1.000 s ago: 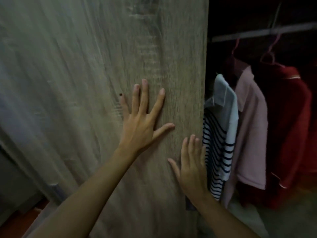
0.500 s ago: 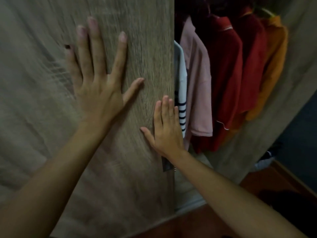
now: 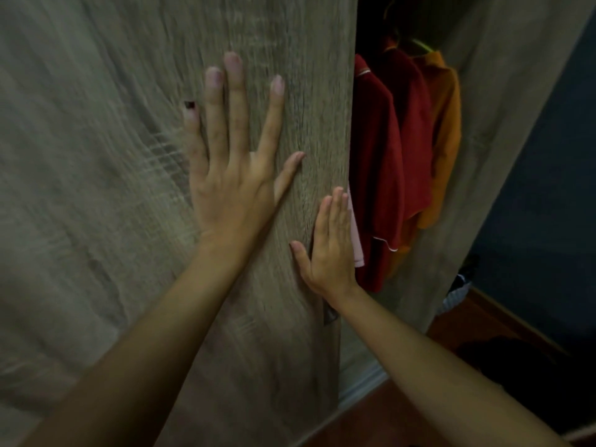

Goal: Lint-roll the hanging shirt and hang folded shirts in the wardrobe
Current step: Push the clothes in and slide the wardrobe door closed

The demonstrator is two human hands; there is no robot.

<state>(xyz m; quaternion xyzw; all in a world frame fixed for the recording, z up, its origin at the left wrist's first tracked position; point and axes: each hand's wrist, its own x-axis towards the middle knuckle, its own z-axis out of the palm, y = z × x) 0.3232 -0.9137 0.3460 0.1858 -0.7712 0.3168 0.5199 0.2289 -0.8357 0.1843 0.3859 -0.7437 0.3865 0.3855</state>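
- Both palms are flat on the wood-grain wardrobe door (image 3: 129, 156), which fills the left and centre of the view and hides most of the wardrobe's inside.
- The left hand (image 3: 232, 175) is spread wide, fingers fanned and pointing up, thumb angled out to the right, gripping nothing.
- The right hand (image 3: 332, 246) sits lower, right at the door's free edge, fingers straight and close together, thumb out to the left. It is pressed flat too, with nothing held.
- Just past that edge there is a narrow gap, and in it hang the shirts: a thin strip of pink shirt (image 3: 356, 240) right beside the right hand's fingers, then a red shirt (image 3: 377, 175), another dark red shirt (image 3: 416, 150) behind it, and an orange shirt (image 3: 446, 140) furthest right.
- A green hanger (image 3: 422, 46) peeks out above the orange collar.
- The wardrobe's side panel (image 3: 503, 124) closes off the gap on the right.
- Beyond it, a dark blue wall (image 3: 554, 188) and reddish-brown floor (image 3: 483, 324) below.
- Some crumpled striped cloth (image 3: 454, 293) lies at the panel's foot; too dim to identify.
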